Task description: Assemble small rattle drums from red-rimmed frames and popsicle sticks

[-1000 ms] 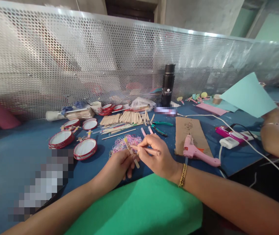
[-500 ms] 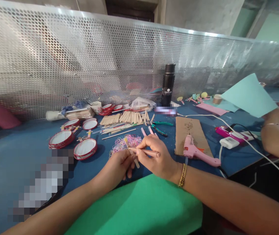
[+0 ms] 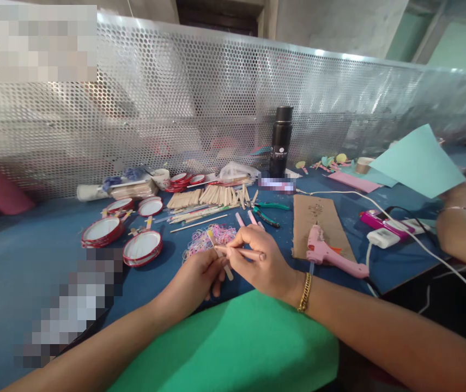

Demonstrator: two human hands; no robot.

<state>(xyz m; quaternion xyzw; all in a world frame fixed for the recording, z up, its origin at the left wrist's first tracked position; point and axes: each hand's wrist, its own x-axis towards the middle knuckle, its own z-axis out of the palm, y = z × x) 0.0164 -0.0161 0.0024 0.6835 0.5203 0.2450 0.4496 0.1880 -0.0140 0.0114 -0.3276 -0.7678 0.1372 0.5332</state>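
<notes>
My left hand (image 3: 202, 275) pinches a wooden craft stick (image 3: 228, 272), its upper end coloured yellow. In my right hand (image 3: 259, 256) is a slim pinkish-brown pen (image 3: 249, 253), gripped as for writing. The pen's tip meets the stick near its middle; any mark there is too small to make out. Just behind the fingers lies a heap of small pastel rubber bands (image 3: 204, 239). A green sheet (image 3: 233, 343) spreads below both forearms.
Red-rimmed round lids (image 3: 143, 247) sit left, and loose craft sticks (image 3: 220, 196) behind. Teal-handled pliers (image 3: 273, 206) and a black bottle (image 3: 282, 142) stand further back. A pink glue gun (image 3: 331, 255) rests on cardboard (image 3: 302, 218). Another person's arm (image 3: 461, 231) is at right, by light blue paper (image 3: 418, 160).
Almost nothing differs. The pen has tilted very slightly in my right hand, and the light blue paper at the right has shifted a little.
</notes>
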